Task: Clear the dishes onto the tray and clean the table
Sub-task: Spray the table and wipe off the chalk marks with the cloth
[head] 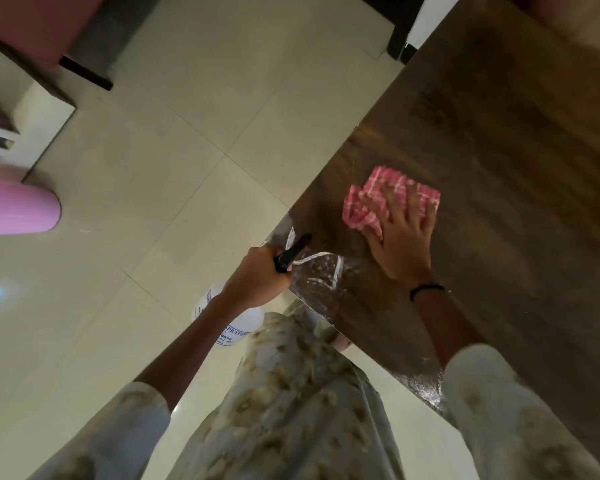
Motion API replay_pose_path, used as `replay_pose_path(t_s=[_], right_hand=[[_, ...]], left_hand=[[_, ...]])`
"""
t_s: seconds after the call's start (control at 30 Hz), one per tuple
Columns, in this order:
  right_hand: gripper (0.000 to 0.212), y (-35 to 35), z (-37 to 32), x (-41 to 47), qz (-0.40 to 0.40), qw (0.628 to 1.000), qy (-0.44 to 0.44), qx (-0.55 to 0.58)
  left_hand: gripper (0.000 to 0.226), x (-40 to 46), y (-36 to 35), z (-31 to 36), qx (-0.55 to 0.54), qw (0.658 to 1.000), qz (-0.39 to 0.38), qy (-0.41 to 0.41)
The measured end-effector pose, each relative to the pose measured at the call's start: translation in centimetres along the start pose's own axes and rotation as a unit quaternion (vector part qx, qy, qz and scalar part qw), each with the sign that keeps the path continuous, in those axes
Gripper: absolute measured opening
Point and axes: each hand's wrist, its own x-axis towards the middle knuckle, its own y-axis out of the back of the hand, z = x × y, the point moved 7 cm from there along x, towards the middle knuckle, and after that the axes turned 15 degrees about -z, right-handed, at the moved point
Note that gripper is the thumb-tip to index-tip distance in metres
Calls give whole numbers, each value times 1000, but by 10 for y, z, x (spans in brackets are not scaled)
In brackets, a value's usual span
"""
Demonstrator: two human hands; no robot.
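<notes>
Your right hand (400,237) presses flat, fingers spread, on the cloth (378,202) on the table (499,133); your left hand (260,277) grips the sprayer (232,320) beside the table's edge.

- Spray bottle (234,325): my left hand (257,280) and forearm cover its neck and most of the body; the blue label print is too small and blurred to read.
- Cloth (371,206): my right hand (400,244) hides its 5 o'clock part.
- Table (520,140): cut by the frame edge from 12 to 5 o'clock; my right sleeve (499,410) hides the near edge.
- Pink container (21,209) at 9 o'clock: cut by the left edge, kind unclear.
- Furniture (32,26) at 10–11 o'clock: cut off, blurred.
</notes>
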Motion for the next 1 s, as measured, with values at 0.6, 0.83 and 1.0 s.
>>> replay_pose_path(t_s=[0.6,0.83,1.0], right_hand=[[57,-35,3,-59,36,997,-62,30],[58,-62,-17,-100,24,999,-34,17],[55,-75,-40,-122,36,998,-50,24]], left_hand=[[7,-27,-97,-26,35,998,-43,9],[23,-39,-115,-39,29,999,-21,26],[22,-39,-103,-46,-4,999,2,37]])
